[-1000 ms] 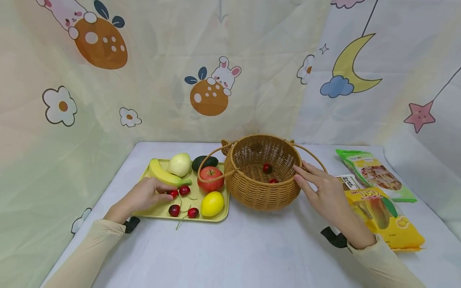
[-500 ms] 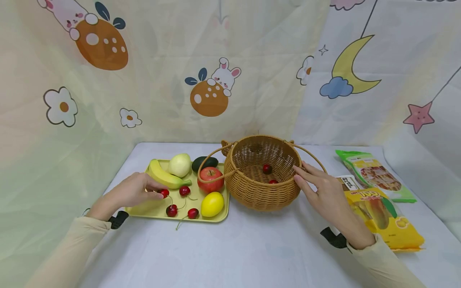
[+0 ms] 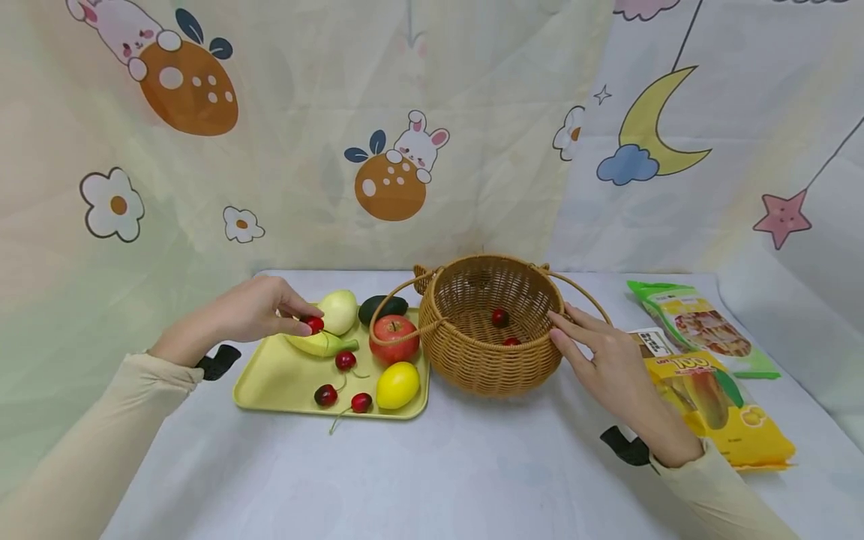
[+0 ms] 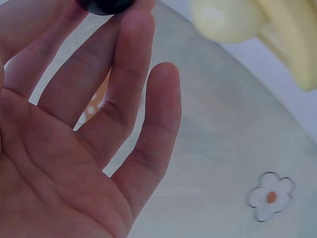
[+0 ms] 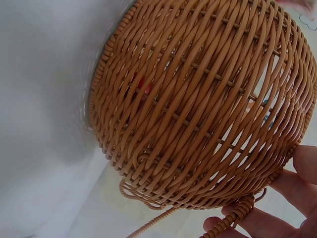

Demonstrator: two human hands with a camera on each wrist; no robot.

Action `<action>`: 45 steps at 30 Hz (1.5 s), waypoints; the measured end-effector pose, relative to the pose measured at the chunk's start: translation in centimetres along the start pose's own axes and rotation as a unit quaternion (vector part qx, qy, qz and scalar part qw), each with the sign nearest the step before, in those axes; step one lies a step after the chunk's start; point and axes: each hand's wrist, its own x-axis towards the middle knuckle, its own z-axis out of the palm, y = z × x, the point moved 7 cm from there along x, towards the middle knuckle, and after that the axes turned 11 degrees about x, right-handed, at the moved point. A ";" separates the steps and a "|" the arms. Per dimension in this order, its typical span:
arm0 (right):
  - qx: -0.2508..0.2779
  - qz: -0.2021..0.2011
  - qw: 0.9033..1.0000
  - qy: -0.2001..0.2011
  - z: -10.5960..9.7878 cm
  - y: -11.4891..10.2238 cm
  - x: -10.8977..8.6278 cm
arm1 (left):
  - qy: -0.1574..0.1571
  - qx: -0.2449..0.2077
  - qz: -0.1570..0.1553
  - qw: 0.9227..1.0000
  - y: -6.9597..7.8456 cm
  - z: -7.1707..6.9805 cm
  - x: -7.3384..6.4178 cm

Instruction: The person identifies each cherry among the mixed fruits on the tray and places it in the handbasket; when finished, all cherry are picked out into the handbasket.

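Observation:
My left hand (image 3: 259,309) pinches a red cherry (image 3: 313,324) by its fingertips, above the banana (image 3: 320,343) on a yellow tray (image 3: 270,382). In the left wrist view the cherry (image 4: 105,4) looks dark at the top edge, and the other fingers stay loosely bent. My right hand (image 3: 604,356) holds the right rim of a round wicker basket (image 3: 489,367), its thumb and fingertips at the rim. The right wrist view shows fingers (image 5: 265,223) beside the handle joint. Two cherries (image 3: 500,318) lie inside the basket.
The tray also bears several fruits: three cherries (image 3: 346,361), a lemon (image 3: 397,385), a red apple (image 3: 394,339), a pale green round fruit (image 3: 339,311) and a dark green avocado-like fruit (image 3: 381,307). Yellow (image 3: 722,409) and green (image 3: 702,326) snack packets lie at right. The basket handle (image 3: 398,289) overhangs the tray.
My left hand takes the cherry leftward along the tray, then lifts it up over the banana. One cherry near the tray's front shifts slightly. My right hand and the basket stay put.

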 end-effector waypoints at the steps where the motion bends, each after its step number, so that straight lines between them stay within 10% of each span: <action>1: 0.000 0.000 1.000 0.000 0.0 0.0 0.0 | -0.006 0.001 0.005 1.000 0.5 -0.5 0.6; 9: -0.005 0.005 1.000 -0.001 0.1 0.0 0.1 | -0.056 -0.015 0.060 0.996 5.0 -3.7 5.9; 21: -0.003 0.001 1.000 0.003 0.1 0.0 0.2 | -0.111 -0.013 0.104 0.988 12.1 -3.9 14.7; 45: -0.010 0.011 1.000 -0.006 -0.1 0.2 0.1 | -0.138 -0.020 0.189 0.972 19.8 3.8 24.4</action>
